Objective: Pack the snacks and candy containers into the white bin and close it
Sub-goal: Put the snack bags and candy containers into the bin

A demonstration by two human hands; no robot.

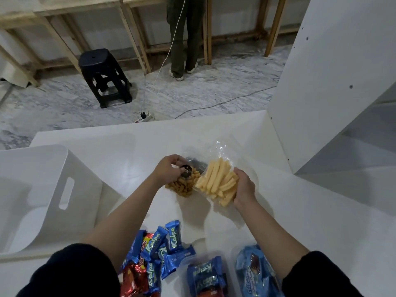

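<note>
Gripping a clear bag of pale stick snacks [217, 183], the right hand [244, 188] partly hides it; the left hand [168, 169] pinches a bag of orange snacks [186, 183] above the bench [300, 211]. White bin [32, 189] at left, cut off; Kalpa packs [162, 249] partly cropped.

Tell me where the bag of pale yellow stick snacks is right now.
The bag of pale stick snacks is held in the right hand, mid-table, just right of the bag of small orange snacks that the left hand grips.
</note>
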